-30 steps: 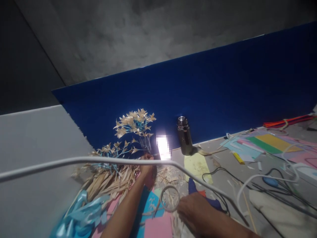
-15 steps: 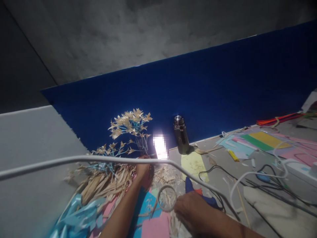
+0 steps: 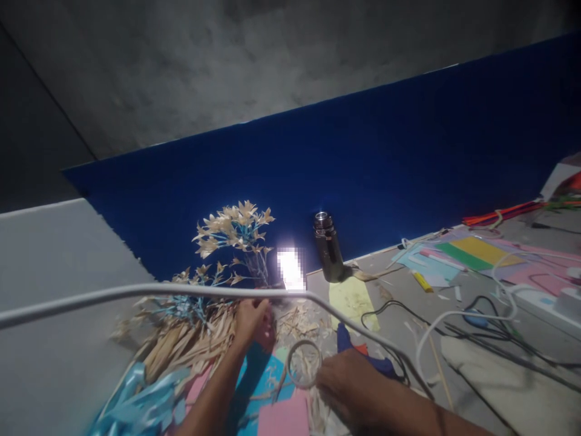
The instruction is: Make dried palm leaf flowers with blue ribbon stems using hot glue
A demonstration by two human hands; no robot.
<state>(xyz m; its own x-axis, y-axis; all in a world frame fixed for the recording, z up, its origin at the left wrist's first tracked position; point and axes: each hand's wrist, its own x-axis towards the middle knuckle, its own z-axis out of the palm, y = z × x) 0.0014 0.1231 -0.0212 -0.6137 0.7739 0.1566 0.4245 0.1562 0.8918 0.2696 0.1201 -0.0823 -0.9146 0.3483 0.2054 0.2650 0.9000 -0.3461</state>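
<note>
My left hand (image 3: 251, 319) is beside a heap of dry husk strips (image 3: 186, 342), just below the clear vase-like base (image 3: 257, 266) of a bunch of cream artificial flowers (image 3: 233, 224) with blue stems. Its fingers look curled, but what they hold is hidden. My right hand (image 3: 345, 384) is closed low on the work surface, its fingers turned under and out of sight. At its fingertips stands a ring like a tape roll (image 3: 304, 363); whether they touch I cannot tell. Behind that hand lies a blue tool with an orange part, resembling a glue gun (image 3: 345, 340).
A white cable (image 3: 181, 292) crosses in front of the view. A dark flask (image 3: 328, 251) stands near a bright light (image 3: 291, 269) by the blue board (image 3: 363, 157). Rightward lie coloured sheets (image 3: 481, 251), a yellow cutter (image 3: 422, 281), black cords and a power strip (image 3: 540, 303). Blue ribbon (image 3: 145, 393) lies front left.
My left hand has come down and slightly towards me, away from the flower base. My right hand stays beside the ring. The whole view has shifted, so things appear further left.
</note>
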